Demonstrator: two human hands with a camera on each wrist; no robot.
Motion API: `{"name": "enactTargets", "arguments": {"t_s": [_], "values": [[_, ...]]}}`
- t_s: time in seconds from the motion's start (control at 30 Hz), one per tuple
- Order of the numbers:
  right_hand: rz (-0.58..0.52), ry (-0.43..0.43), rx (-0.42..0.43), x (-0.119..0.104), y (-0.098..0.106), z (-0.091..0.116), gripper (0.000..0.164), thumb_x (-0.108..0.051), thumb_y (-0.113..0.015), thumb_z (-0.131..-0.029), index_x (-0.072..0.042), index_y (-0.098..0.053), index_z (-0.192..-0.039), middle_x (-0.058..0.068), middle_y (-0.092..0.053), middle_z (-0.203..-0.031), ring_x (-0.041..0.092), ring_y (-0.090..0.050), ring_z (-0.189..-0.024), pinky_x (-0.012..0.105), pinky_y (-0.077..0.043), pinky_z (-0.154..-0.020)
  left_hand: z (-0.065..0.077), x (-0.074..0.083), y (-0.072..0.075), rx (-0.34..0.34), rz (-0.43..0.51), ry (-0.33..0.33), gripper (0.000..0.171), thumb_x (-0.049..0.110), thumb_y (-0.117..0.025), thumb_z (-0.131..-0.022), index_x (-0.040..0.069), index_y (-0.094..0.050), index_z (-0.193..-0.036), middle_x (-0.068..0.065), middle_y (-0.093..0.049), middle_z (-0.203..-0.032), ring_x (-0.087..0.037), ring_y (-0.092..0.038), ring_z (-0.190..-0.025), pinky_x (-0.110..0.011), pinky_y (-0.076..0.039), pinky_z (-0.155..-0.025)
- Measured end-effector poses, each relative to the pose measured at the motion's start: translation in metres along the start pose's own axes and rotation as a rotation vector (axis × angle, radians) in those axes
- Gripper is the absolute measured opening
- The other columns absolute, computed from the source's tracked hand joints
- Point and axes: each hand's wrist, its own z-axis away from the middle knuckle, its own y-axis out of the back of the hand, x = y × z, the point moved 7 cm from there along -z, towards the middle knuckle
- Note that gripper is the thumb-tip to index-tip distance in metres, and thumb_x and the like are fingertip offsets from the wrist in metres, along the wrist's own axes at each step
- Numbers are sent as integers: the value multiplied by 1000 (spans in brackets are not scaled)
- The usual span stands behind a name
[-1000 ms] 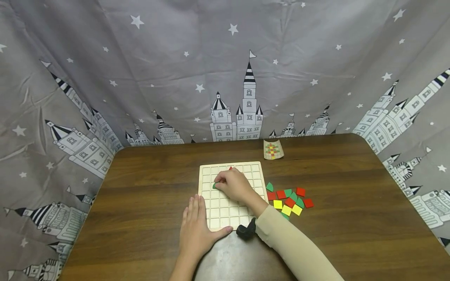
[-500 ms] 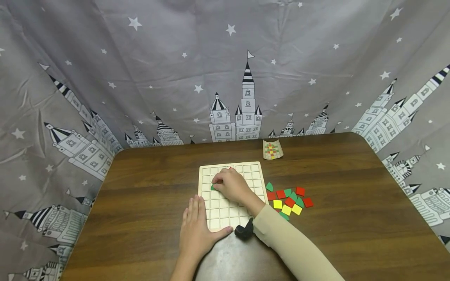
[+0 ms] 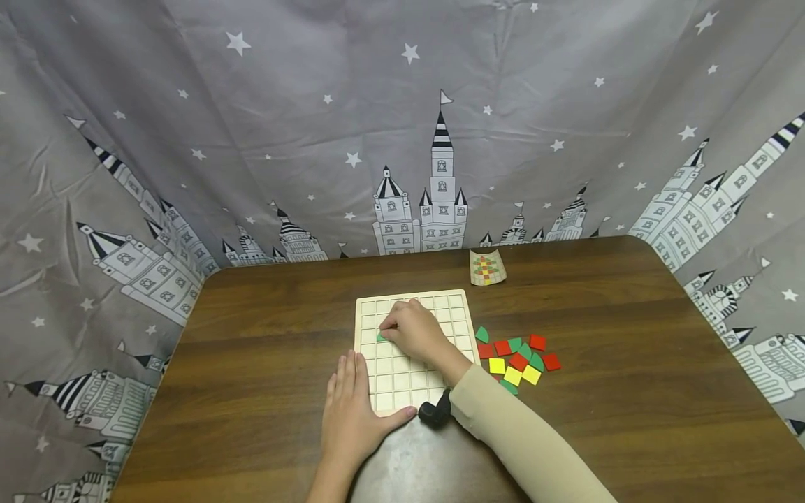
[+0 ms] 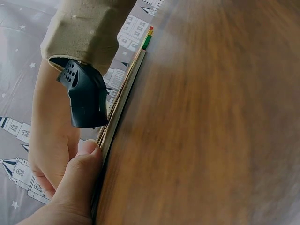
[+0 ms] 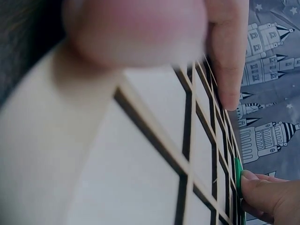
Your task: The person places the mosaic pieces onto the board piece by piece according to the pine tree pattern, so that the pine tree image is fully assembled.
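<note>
A pale wooden grid board (image 3: 393, 383) lies on the brown table. My left hand (image 3: 352, 412) steadies it, straight fingers at the left edge and thumb at the front edge; in the right wrist view that thumb (image 5: 138, 30) looms large and blurred. Over the upper left cells, my right hand (image 3: 420, 335) pinches a small green rounded tile (image 3: 381, 337), partly hidden by the fingertips. The right wrist view shows this green tile (image 5: 238, 174) low against the grid, thumb on it. From the left wrist, my left thumb (image 4: 84, 164) meets the board's edge.
Right of the board lie several loose tiles: red squares (image 3: 537, 342), yellow squares (image 3: 531, 376) and green rounded pieces (image 3: 482, 334). A curled pattern card (image 3: 488, 268) is at the table's back edge. A black wrist camera (image 3: 435, 412) hangs by the right sleeve at the board's front.
My right hand has shifted slightly left with the green tile, which now shows less beneath the fingertips. A red piece seen earlier behind that hand is now covered. The left hand stays put.
</note>
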Motion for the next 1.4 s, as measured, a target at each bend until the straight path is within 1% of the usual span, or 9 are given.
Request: {"name": "enactTargets", "arguments": {"t_s": [0.33,0.53,0.67,0.73,0.87,1.1,1.3,1.33,1.4], "values": [[7,14,19,-2,0,1,11,-26,-73,-90,-19,-80,-95,-8,-71,-97,11,-57,-90,24,-51,-80,0,-1,0,2,1,3,140,93,-58,-61,-2,-18,-157,-18,-16,-166,-31,-12,-155,-50,-16,-125],[23,16,16,-3,0,1,11,-26,-73,-90,-20,-81,-95,-8,-71,-97,11,-59,-91,28,-53,-83,1,-1,0,-5,-2,5,141,93,-58,-61,-2,-18,-157,-18,-16,-166,-32,-12,-155,-50,-16,-125],[47,21,12,-4,0,3,12,-28,-73,-90,-20,-81,-96,-8,-71,-99,11,-58,-91,27,-51,-81,1,0,0,-15,-1,10,141,94,-57,-60,-2,-18,-157,-19,-15,-166,-32,-11,-155,-50,-16,-125],[52,25,6,-5,0,4,14,-29,-73,-91,-20,-80,-98,-7,-71,-101,12,-56,-91,26,-49,-77,1,0,0,-16,-2,11,141,94,-56,-60,-2,-18,-157,-19,-15,-166,-32,-11,-155,-51,-16,-125],[78,53,2,-8,2,6,18,-29,-72,-91,-19,-79,-104,-5,-72,-104,13,-56,-91,25,-49,-76,1,0,0,-11,-5,8,141,95,-55,-61,-3,-18,-156,-19,-15,-166,-32,-12,-155,-51,-16,-125],[62,50,18,-8,15,14,29,-31,-70,-92,-18,-74,-118,-3,-68,-111,15,-56,-97,30,-52,-79,1,0,0,1,-11,5,141,95,-54,-61,-3,-19,-156,-20,-15,-165,-33,-13,-155,-51,-16,-125],[45,36,34,4,36,30,31,-29,-71,-91,-17,-73,-120,-1,-69,-111,17,-56,-96,33,-51,-80,0,1,0,-13,-13,10,141,95,-55,-61,-2,-19,-157,-19,-15,-166,-33,-12,-155,-50,-16,-125],[37,35,35,7,40,33,31,-28,-71,-91,-16,-73,-120,-1,-70,-112,19,-57,-98,35,-52,-84,0,1,0,-15,-12,11,141,94,-56,-61,-2,-19,-157,-19,-15,-166,-33,-12,-155,-50,-16,-125],[20,23,41,14,48,40,30,-27,-70,-92,-15,-73,-120,1,-70,-112,21,-58,-99,37,-52,-84,0,2,0,-20,-11,13,141,94,-57,-61,-2,-18,-157,-19,-15,-166,-32,-12,-155,-50,-16,-125]]}}
